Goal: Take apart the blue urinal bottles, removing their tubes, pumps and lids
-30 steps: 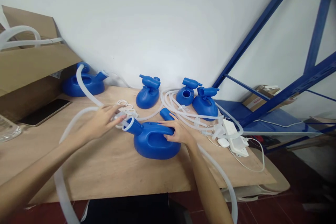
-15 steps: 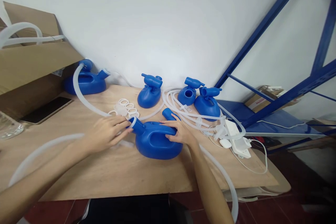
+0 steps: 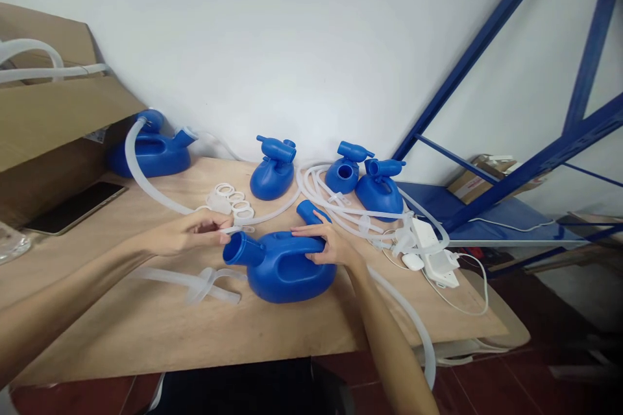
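A blue plastic jug (image 3: 292, 282) with a looped handle stands on the wooden table in front of me. My right hand (image 3: 333, 240) grips its handle near the upright blue spout, thumb and fingers curled round it. The jug's wide neck (image 3: 238, 249) points left, its mouth uncovered. Just above that mouth, my left hand (image 3: 209, 230) pinches a thin white plastic ring (image 3: 238, 229), seen edge-on with a small tab. Below the left hand lie a translucent hose end (image 3: 224, 296) and a clear plastic strap piece (image 3: 200, 285). Several white rings (image 3: 236, 198) are grouped behind the neck.
Several more blue jugs (image 3: 271, 181) stand along the wall, beside coiled translucent tubing (image 3: 316, 188). A cardboard box (image 3: 58, 110) and a phone (image 3: 78, 207) are at left. At right are a white power strip (image 3: 435, 253) and a blue metal shelf (image 3: 506, 214).
The white ring has left the jug's neck and is now in my left hand, which has moved up and left. The neck has turned toward me. My right hand keeps its grip.
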### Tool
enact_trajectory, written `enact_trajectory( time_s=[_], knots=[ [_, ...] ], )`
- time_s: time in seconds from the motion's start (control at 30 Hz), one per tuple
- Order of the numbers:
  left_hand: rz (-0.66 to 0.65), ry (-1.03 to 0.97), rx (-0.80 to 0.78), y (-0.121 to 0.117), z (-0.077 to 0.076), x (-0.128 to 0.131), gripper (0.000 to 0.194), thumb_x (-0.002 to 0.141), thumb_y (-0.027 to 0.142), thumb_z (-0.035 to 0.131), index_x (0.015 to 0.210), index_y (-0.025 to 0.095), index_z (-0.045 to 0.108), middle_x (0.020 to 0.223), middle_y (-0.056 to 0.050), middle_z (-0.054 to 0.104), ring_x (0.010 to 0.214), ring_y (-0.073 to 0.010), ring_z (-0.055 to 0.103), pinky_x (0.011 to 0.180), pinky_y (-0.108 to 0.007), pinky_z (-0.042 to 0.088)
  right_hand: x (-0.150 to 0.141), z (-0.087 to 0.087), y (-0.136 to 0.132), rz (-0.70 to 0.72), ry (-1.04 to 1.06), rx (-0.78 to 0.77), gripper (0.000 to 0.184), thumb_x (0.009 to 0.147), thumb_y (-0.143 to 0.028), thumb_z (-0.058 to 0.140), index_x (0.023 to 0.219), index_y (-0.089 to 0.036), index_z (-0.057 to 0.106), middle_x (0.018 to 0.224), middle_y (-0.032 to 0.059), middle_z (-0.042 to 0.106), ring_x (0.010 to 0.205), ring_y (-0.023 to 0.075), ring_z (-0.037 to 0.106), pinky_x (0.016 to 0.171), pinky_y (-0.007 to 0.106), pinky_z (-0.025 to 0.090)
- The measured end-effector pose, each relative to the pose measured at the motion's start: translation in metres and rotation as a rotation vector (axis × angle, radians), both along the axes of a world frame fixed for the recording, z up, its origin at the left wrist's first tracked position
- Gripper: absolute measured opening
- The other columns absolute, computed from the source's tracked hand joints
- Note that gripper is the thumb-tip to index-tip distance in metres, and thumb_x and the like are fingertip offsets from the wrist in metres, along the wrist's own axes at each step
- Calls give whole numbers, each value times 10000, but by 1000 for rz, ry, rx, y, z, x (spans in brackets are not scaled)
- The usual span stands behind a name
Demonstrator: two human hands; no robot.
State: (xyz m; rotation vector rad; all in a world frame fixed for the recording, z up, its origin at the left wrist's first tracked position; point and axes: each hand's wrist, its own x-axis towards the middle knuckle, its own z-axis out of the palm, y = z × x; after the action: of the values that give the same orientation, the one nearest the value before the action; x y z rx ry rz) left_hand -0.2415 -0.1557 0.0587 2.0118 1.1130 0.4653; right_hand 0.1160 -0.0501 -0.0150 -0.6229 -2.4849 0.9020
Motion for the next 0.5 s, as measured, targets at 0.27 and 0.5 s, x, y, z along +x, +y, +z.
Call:
enact_trajectory(
  time_s=[0.27, 0.5],
  knots=[
    [230, 384, 230, -36, -8, -38, 406, 971, 547, 606, 781, 189, 625, 721, 12, 609, 634, -140, 509, 603, -260, 371, 5, -4, 4, -18, 31, 14, 515, 790, -362, 811, 1299, -286, 783, 1383, 92, 756, 1327, 379, 694, 1332, 697, 80],
    [278, 382, 603, -12, -65, -57, 316, 888, 242, 537, 576, 198, 527, 544, 33, 524, 496, -126, 439, 511, -284, 269, 4, 0, 1, -24, -5, 39, 505, 831, -410, 821, 1317, -283, 769, 1405, 97, 742, 1342, 379, 685, 1329, 711, 57]
  ],
)
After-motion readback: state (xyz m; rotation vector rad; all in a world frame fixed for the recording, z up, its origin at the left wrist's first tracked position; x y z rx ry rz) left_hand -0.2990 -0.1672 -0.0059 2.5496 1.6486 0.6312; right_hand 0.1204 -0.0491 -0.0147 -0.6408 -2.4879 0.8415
